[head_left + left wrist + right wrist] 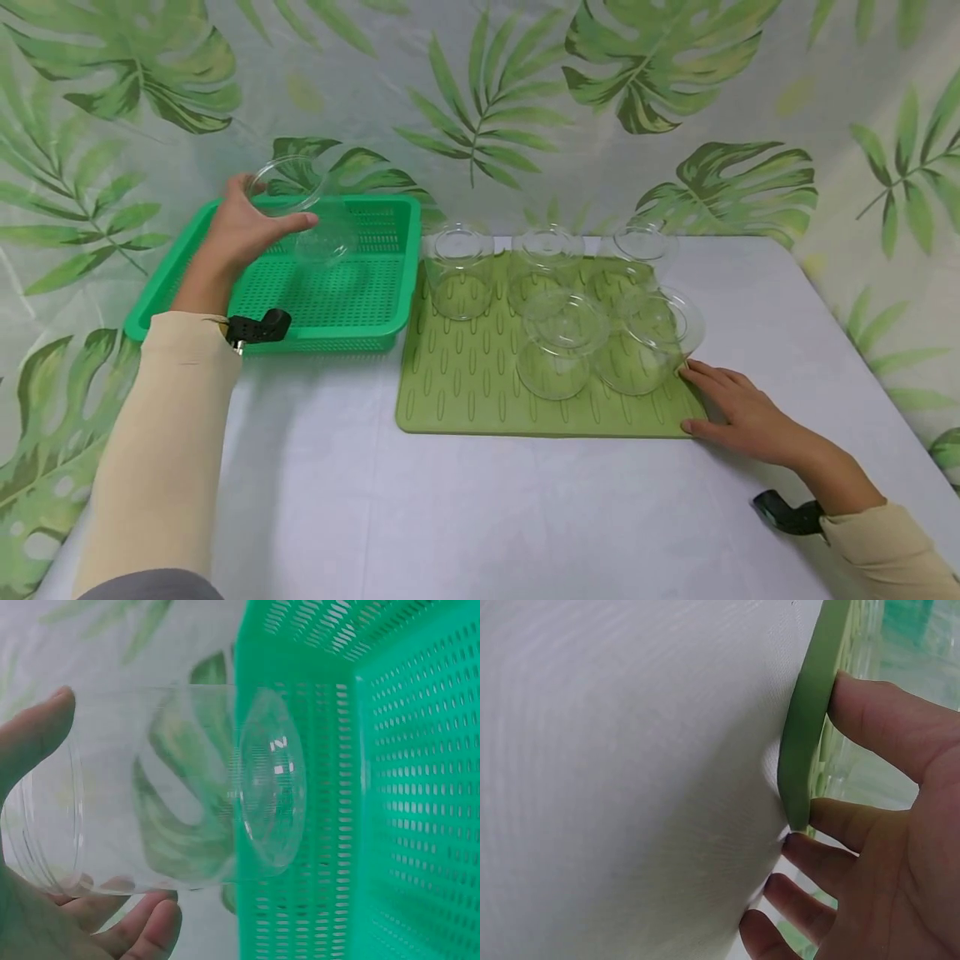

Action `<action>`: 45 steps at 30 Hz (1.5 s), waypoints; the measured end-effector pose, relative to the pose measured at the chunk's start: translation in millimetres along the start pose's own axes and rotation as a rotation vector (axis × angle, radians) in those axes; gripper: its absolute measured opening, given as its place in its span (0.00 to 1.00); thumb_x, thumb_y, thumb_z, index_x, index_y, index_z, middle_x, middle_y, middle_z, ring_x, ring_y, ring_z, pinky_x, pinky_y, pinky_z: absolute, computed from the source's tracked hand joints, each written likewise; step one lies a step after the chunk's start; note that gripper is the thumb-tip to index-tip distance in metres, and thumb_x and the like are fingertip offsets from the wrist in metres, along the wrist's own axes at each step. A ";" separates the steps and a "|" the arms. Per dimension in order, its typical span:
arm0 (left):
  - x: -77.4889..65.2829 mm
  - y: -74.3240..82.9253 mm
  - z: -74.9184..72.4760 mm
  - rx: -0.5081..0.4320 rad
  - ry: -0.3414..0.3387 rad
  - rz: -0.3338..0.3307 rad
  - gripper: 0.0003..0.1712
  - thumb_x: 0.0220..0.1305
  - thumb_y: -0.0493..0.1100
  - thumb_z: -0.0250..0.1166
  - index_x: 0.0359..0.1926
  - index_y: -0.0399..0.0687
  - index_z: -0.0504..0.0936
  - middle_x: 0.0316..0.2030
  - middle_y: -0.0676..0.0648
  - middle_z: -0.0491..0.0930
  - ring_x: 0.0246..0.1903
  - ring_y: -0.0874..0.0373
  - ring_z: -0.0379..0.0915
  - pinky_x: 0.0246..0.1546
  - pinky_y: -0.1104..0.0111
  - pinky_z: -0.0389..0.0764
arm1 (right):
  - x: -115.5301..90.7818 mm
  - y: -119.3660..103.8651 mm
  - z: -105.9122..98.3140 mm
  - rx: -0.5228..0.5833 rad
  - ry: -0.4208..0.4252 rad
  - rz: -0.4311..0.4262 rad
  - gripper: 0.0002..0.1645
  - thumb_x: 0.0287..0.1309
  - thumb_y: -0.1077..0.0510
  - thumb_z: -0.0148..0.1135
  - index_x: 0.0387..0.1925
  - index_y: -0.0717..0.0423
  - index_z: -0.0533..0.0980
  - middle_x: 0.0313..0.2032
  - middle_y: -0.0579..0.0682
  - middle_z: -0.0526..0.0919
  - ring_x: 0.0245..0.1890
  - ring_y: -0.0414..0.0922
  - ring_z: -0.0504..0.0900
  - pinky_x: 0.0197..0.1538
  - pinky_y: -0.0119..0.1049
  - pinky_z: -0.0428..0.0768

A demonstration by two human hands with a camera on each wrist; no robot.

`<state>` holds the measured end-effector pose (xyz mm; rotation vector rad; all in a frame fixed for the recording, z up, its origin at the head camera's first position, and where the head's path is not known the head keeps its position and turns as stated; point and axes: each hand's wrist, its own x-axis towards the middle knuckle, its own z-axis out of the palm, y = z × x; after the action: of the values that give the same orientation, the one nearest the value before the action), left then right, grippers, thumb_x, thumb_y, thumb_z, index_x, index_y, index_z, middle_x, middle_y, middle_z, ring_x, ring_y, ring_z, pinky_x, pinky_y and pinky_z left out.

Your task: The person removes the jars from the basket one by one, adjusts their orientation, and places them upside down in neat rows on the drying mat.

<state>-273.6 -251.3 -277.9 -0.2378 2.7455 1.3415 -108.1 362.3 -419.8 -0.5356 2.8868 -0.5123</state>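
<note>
My left hand (243,218) grips a clear jar (288,185) around its rim end, thumb on one side and fingers on the other. In the left wrist view, the clear jar (187,780) has a ridged rim near the palm, and its round base points toward the green basket (360,787). Over at the mat's right edge, my right hand (750,417) rests with fingers spread, its tips touching the edge of the green mat (465,408). The right wrist view shows thumb and forefinger against the mat edge (799,750), with the other fingertips on the white cloth.
Several clear jars stand on the mat: three in the back row, including one at the left (461,292), and two in front (555,371). The perforated green basket (322,340) sits left of the mat. A leaf-patterned curtain (495,100) hangs behind the white-covered table (487,517).
</note>
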 end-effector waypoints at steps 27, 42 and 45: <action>-68.6 -8.5 2.0 -0.059 0.120 0.264 0.57 0.61 0.55 0.69 0.78 0.56 0.40 0.74 0.47 0.55 0.71 0.49 0.58 0.67 0.55 0.65 | -2.4 1.1 0.9 0.035 -0.008 -0.003 0.47 0.57 0.49 0.70 0.69 0.68 0.62 0.69 0.72 0.62 0.65 0.73 0.59 0.58 0.70 0.64; -110.2 -26.0 21.9 -0.212 0.158 0.429 0.50 0.58 0.37 0.70 0.75 0.52 0.51 0.63 0.57 0.67 0.61 0.62 0.66 0.52 0.80 0.69 | -1.3 1.2 -0.7 0.044 0.005 -0.018 0.47 0.57 0.50 0.70 0.70 0.68 0.62 0.69 0.72 0.62 0.65 0.73 0.59 0.58 0.70 0.64; -123.5 -26.8 30.4 -0.215 0.136 0.500 0.50 0.56 0.31 0.70 0.74 0.49 0.53 0.63 0.53 0.68 0.60 0.63 0.67 0.52 0.81 0.69 | -1.4 0.9 -1.5 0.043 0.015 -0.030 0.46 0.57 0.51 0.70 0.69 0.68 0.62 0.69 0.72 0.63 0.65 0.73 0.59 0.58 0.69 0.64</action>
<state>-147.3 -230.5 -300.6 0.3903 2.8865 1.7943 -107.4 364.0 -418.6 -0.5710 2.8791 -0.5840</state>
